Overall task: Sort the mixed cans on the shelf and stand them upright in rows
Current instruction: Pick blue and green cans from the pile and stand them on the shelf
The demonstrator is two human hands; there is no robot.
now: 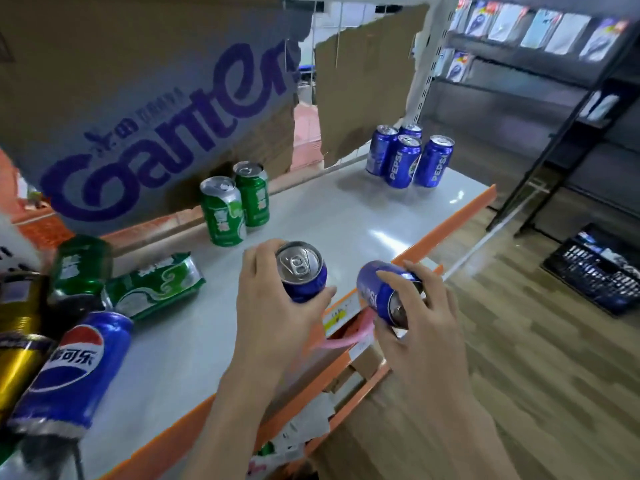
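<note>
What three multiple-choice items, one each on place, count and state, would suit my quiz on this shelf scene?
1. Where do the upright blue cans stand?
A. Far right of the shelf
B. On the floor
C. In the basket

2. How many green cans stand upright?
A. None
B. Two
C. Five

3. How is the can in the right hand held?
A. Upright
B. Crushed flat
C. Tipped on its side

Key: 1 A, four of them stand grouped by the cardboard at the far right end. 2 B, a pair stands before the box; other green ones lie down. 3 C, its end faces sideways, unlike the upright can in the left hand.
</note>
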